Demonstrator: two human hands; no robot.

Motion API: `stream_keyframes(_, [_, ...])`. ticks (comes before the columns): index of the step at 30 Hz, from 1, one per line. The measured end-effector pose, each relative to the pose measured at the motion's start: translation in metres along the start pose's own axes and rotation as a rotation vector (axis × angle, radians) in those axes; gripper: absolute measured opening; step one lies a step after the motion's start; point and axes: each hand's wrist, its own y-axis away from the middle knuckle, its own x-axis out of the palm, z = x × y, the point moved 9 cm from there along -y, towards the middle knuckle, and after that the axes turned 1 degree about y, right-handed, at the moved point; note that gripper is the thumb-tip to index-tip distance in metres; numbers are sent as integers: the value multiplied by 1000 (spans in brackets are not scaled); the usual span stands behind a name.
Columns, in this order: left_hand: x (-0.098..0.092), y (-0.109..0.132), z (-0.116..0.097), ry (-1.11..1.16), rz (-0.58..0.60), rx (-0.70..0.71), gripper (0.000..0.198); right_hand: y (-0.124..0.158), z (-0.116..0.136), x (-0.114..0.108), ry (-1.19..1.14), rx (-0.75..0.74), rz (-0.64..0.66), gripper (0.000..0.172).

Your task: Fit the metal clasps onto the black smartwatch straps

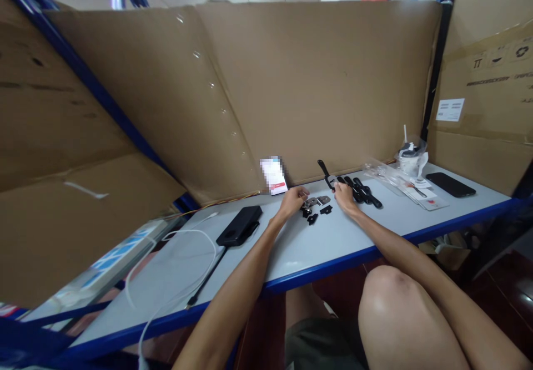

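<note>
My right hand (343, 197) is closed around a black-handled tool (323, 168), whose handle points up and to the left. Its wider head sits at my fingertips; the exact kind is too small to make out. My left hand (292, 199) has its fingers bent together just over a small pile of shiny metal pieces (312, 201). Whatever it pinches is hidden. Small black parts (312, 219) lie in front of the pile. Right beside my right hand, several black handles (367, 193) lie in a row on the grey-white table (300, 251).
A phone with a lit screen (273, 177) leans on the cardboard wall (316, 87). Left are a black power bank (240, 226), white cables (210, 237) and a power strip (120, 256). Right are plastic packages (410, 187), a cup (410, 162) and a dark phone (451, 185).
</note>
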Motion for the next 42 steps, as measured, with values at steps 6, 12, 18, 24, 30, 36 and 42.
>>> stream_keyframes(6, [42,19,-34,-176,238,178,14,0,0,2,46,-3,-4,42])
stream_keyframes(12, [68,25,-32,-125,349,159,12,-1,0,7,68,-19,6,38])
stream_keyframes(18, [66,26,-34,-170,301,162,12,-3,-3,8,51,-22,-1,38])
stream_keyframes(24, [80,28,-31,-206,415,94,4,-2,-1,7,72,-10,8,38])
stream_keyframes(30, [75,22,-31,-80,377,99,2,-1,0,6,57,-15,6,38])
stream_keyframes(36, [52,10,-15,86,197,-64,13,0,2,6,122,-15,19,38])
stream_keyframes(42, [33,9,-8,487,-5,-225,21,5,11,13,287,-39,88,42])
